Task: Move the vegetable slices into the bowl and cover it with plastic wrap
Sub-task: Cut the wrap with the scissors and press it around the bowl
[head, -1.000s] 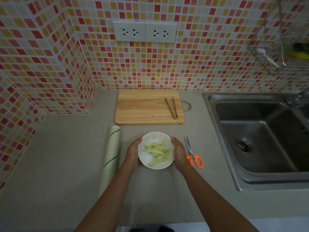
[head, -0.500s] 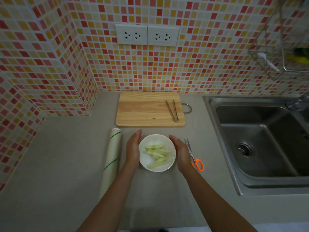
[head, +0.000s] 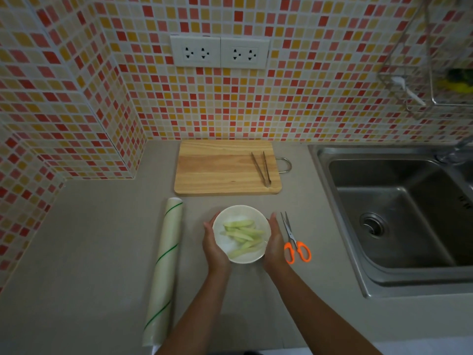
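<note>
Both hands, left [head: 214, 248] and right [head: 274, 245], cup the bowl [head: 227, 248] of slices [head: 243, 235] on the surface [head: 102, 252], fingers straight against its sides.

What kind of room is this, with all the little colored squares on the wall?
Most likely a home kitchen. A steel sink is set into the counter, a wooden cutting board with tongs lies by the tiled wall, and two hands cup a bowl of vegetable slices.
</note>
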Available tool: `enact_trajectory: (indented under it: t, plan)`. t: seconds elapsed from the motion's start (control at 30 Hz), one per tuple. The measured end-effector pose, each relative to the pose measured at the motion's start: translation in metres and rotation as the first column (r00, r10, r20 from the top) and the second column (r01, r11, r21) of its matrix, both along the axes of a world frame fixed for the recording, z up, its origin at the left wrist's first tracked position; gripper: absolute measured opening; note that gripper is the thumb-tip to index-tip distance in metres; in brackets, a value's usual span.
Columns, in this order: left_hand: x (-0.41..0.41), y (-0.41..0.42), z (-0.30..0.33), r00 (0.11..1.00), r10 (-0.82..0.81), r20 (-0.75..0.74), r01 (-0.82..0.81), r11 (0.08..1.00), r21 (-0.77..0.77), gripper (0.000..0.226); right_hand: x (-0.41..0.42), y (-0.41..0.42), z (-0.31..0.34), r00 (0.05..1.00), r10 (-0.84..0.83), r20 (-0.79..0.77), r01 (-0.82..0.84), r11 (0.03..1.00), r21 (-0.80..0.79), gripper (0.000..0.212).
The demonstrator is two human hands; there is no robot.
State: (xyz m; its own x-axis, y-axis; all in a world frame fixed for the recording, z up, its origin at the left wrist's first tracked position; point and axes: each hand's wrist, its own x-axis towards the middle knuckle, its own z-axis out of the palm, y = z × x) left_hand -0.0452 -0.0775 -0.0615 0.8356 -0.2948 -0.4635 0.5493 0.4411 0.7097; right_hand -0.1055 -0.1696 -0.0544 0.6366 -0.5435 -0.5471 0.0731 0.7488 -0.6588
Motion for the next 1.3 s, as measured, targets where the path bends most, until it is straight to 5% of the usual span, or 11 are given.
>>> enact_trajectory:
  t: [0.1,0.23,0.4,0.6,0.83,1.07,1.2,1.3]
  plan:
    - [0.010,-0.001,0.000,0.997,-0.073,-0.005,0.073,0.997,-0.019,0.075,0.001,0.003,-0.001,0.998,-0.058,0.011,0.058,0.998,-0.015,0.057]
    - [0.021,0.007,-0.006,0.969,-0.233,0.081,0.220,0.965,0.141,0.067,-0.004,-0.004,0.000,0.995,0.076,-0.063,-0.086,0.982,-0.167,0.067]
    - [0.029,0.014,-0.008,0.985,-0.140,0.098,0.113,0.964,0.242,0.055,-0.010,-0.023,0.006,0.987,0.094,-0.128,-0.129,0.944,-0.305,0.064]
    - [0.004,0.003,0.003,0.993,-0.100,0.064,0.108,0.984,-0.138,0.065,-0.009,0.009,0.000,0.996,-0.076,0.056,0.084,0.986,-0.144,0.061]
    - [-0.011,-0.001,0.008,0.996,0.088,0.029,-0.088,0.996,-0.020,0.062,-0.001,0.014,-0.003,0.995,-0.053,0.085,0.067,0.983,-0.173,0.076]
    - [-0.028,0.019,0.005,0.986,0.035,0.166,-0.058,0.989,0.138,0.061,-0.004,-0.018,0.010,0.970,0.238,0.057,-0.220,0.950,-0.220,0.082]
    - [0.000,0.026,0.006,0.986,0.102,0.133,-0.133,0.959,0.252,0.054,-0.016,-0.033,0.003,0.999,0.046,-0.020,-0.049,0.972,-0.232,0.069]
    - [0.024,0.013,0.016,0.990,-0.097,0.104,0.075,0.978,0.195,0.061,-0.023,-0.023,-0.003,0.999,-0.010,0.050,0.015,0.995,-0.097,0.069]
